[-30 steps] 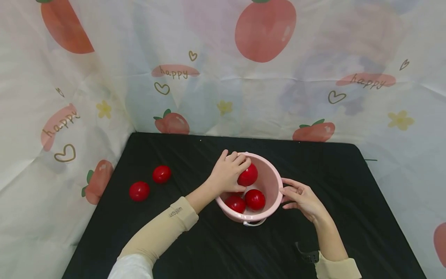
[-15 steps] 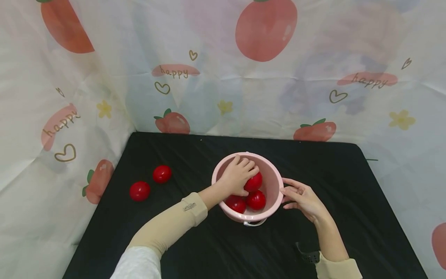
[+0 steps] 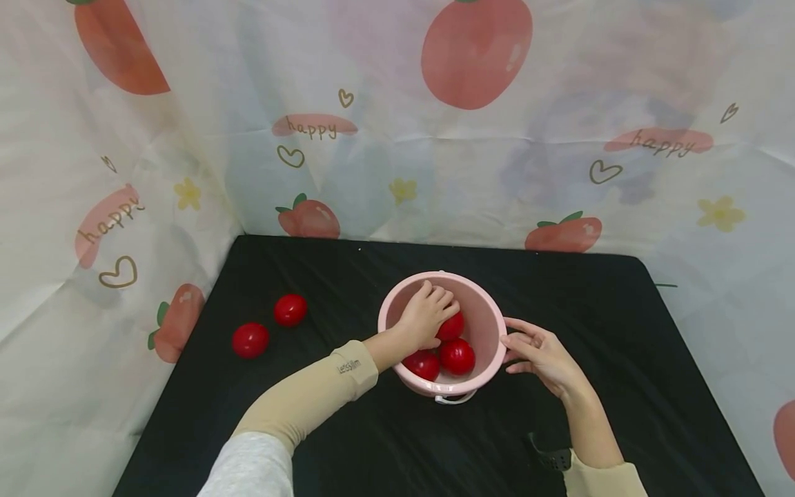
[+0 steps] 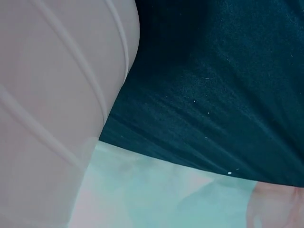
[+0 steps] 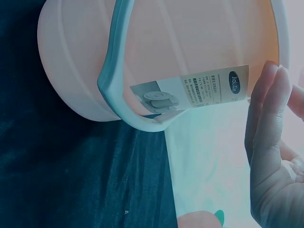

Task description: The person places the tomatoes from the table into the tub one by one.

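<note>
In the head view my left hand [image 3: 424, 316] reaches down inside a pink bucket [image 3: 393, 298], its fingers curled over a shiny red ball [image 3: 451, 326]. Two more red balls lie in the bucket: one [image 3: 457, 357] just below the held ball, the other [image 3: 422, 364] by the near left wall. My right hand [image 3: 543, 355] is at the bucket's right side, fingers extended. The right wrist view has its fingertips [image 5: 280, 78] against the outer wall just under the rim, beside a printed label [image 5: 190, 90]. Only the bucket's outer wall [image 4: 57, 95] and cloth show in the left wrist view.
Two red balls, one nearer [image 3: 250, 340] and one farther [image 3: 290, 310], lie on the black-covered table [image 3: 348, 442] left of the bucket. A white handle [image 3: 456, 398] hangs at the bucket's front. Printed fabric [image 3: 373, 166] encloses the table's back and left.
My left hand has moved right and down into the bucket with the red ball, from over its left rim. The right hand and bucket have stayed in place.
</note>
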The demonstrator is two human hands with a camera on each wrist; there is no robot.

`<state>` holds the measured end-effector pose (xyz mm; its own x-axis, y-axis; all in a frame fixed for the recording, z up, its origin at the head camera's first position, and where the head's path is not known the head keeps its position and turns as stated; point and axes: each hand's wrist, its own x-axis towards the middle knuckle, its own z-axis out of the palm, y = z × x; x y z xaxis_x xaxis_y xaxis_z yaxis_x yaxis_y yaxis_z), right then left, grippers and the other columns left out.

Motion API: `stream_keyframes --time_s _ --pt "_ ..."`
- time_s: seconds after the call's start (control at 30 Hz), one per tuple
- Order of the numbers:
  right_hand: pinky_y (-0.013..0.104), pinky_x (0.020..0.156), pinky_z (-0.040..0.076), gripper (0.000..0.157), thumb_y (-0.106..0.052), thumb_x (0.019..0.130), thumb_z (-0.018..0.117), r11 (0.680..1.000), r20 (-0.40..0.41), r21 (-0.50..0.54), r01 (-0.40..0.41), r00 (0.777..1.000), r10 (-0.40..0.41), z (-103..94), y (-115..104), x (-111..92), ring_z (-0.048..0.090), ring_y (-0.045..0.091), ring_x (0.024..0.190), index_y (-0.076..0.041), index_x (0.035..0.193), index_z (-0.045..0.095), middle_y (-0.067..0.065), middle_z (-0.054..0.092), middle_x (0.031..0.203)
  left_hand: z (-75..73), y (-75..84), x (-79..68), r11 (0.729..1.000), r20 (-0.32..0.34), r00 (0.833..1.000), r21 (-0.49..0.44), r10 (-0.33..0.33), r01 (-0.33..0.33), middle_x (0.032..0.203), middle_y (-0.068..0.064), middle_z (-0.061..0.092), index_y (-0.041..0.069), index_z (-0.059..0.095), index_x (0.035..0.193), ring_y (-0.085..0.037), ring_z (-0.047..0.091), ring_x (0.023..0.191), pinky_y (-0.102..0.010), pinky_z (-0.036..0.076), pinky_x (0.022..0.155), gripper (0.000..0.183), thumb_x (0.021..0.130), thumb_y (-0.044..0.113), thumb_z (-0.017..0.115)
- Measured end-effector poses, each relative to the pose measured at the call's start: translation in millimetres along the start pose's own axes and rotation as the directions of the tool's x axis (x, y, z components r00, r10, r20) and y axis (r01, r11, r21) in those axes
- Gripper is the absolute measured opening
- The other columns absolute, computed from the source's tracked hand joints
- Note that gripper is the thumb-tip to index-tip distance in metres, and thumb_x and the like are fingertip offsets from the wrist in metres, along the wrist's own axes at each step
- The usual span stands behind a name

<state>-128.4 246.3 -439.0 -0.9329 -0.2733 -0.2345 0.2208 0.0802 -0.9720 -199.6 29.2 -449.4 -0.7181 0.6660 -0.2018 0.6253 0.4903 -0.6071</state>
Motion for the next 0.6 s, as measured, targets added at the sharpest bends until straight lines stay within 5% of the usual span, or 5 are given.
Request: stream_keyframes --time_s 0.33,0.6 --pt "0.028 0.063 0.056 0.055 -0.008 0.091 0.055 1.000 -0.002 -0.006 0.013 1.000 -0.013 1.9 -1.7 -1.8 0.063 0.012 0.069 0.013 0.134 0.028 -0.002 0.067 0.085 -2.7 -0.9 -2.6 1.000 -0.027 1.000 -0.022 -0.014 0.014 0.135 0.002 0.036 0.026 0.024 0.140 -0.018 0.035 0.119 -0.038 0.030 0.100 0.082 0.075 0.067 0.051" --pt "0.028 0.063 0.056 0.055 -0.010 0.091 0.056 1.000 -0.011 -0.019 0.002 1.000 -0.002 2.5 -2.0 -1.9 0.064 0.012 0.069 0.011 0.134 0.030 -0.002 0.068 0.086 -4.3 -10.4 -11.3 0.970 -0.184 0.981 -0.243 -0.061 0.015 0.132 0.002 0.039 0.024 0.032 0.137 -0.017 0.036 0.118 -0.038 0.031 0.100 0.082 0.070 0.061 0.062"
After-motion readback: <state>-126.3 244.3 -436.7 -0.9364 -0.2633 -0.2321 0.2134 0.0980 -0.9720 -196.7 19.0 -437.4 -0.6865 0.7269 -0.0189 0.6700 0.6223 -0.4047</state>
